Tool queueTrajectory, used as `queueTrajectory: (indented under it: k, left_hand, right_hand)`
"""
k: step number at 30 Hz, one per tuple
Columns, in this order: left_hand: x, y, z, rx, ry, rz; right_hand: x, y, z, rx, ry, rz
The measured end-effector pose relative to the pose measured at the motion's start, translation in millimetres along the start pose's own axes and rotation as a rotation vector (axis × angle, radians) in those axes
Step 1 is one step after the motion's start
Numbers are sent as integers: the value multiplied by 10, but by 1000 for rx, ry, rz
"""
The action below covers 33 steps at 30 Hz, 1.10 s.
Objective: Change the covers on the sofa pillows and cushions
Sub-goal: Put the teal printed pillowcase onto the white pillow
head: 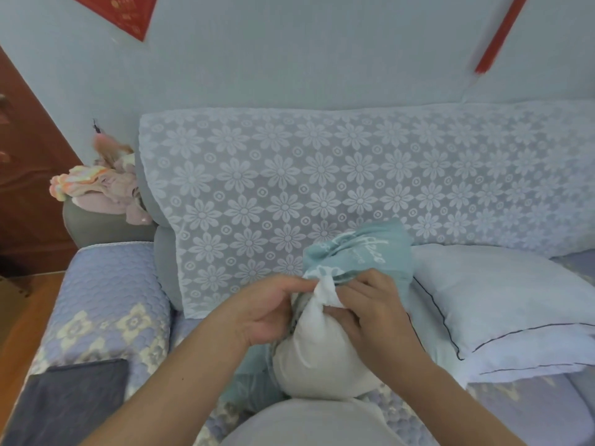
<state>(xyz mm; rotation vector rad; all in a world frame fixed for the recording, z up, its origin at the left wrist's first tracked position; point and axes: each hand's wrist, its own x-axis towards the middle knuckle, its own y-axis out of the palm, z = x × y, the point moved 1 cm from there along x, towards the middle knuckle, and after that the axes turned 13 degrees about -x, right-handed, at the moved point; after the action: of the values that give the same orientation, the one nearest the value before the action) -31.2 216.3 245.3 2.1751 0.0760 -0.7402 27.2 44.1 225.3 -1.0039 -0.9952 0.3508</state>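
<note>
Fingers (pixel 309 286) of the left hand (pixel 264 312) and right hand (pixel 370 305) pinch the white pillow (pixel 322 355) corner, likely to work the teal cover (pixel 360 255) just behind them along it.

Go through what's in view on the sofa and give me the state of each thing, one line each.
White pillow insert: partly bare, corner pinched by both hands.
Teal cover: bunched over the insert's far end.
Pale blue pillow: covered, lying flat.
Lace throw: draped over the backrest.
Left hand: pinching.
Right hand: gripping.
</note>
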Motion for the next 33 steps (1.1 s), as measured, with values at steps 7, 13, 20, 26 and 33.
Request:
queueTrajectory:
  k: [7,13,20,26,33]
  left_hand:
    - [-140,-125,38,210,170,-127]
    - [-371,-23,30,1193,345,-223]
    - [-318,-153,188,1315,385,-258]
    - [24,-393,473,1397,1111,-715]
    - [88,-743,103,1105,1224,-1034]
  right_hand:
    - [46,226,53,108,126,18]
    - [176,168,176,-22,87,113]
    - [426,214,-5,-206,-189,263]
    - [499,397,234,-95,68,27]
    - [513,559,99,-151,-266,251]
